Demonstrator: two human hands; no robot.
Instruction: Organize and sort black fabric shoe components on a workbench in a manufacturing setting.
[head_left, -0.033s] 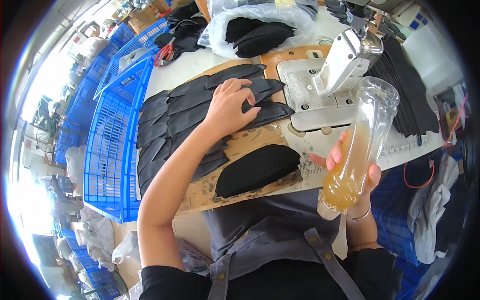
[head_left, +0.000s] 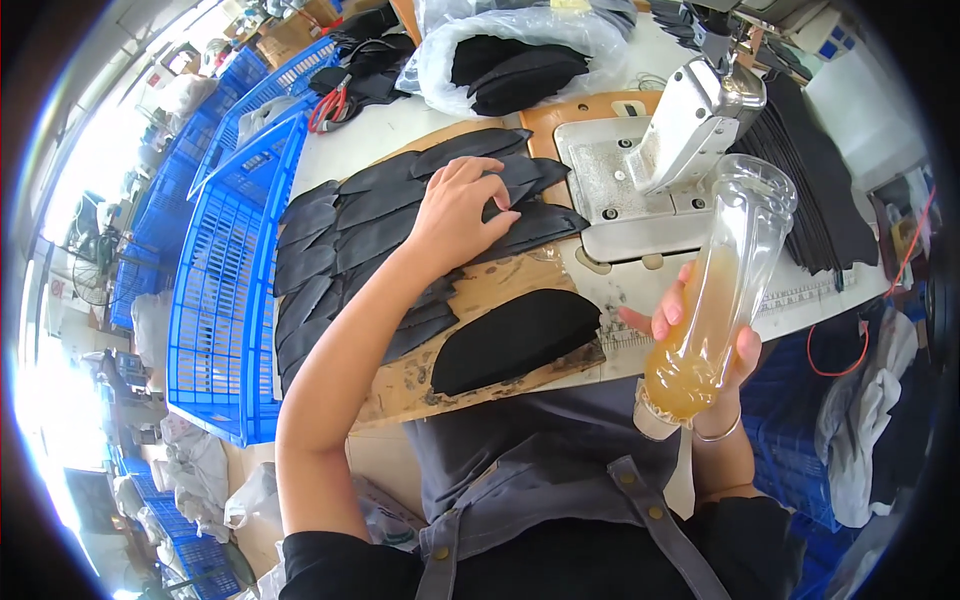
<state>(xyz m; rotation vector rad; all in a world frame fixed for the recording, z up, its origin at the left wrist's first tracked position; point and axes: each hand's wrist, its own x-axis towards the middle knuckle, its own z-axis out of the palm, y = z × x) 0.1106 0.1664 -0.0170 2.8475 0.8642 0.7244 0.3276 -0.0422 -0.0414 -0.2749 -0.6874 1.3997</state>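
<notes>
My right hand [head_left: 738, 362] is closed around a clear plastic bottle [head_left: 720, 285] partly filled with cloudy amber liquid. It is tipped over, its pale, stained cap [head_left: 655, 418] down by my apron and its base up to the right. My left hand [head_left: 462, 212] lies over overlapping rows of dark, leaf-shaped fabric pieces [head_left: 375, 235]; a gap shows between thumb and bent index finger. Some fingertips are hidden against the pieces. Closer to me, a black half-oval pad [head_left: 515, 340] sits on a stained brown board [head_left: 400, 400].
A white sewing machine [head_left: 690, 125] stands at the right, beside dark fabric strips [head_left: 815, 180]. Behind the rows are a clear bag [head_left: 425, 70] of black pads and red-handled scissors [head_left: 330, 105]. A blue crate [head_left: 225, 300] borders the table's left side.
</notes>
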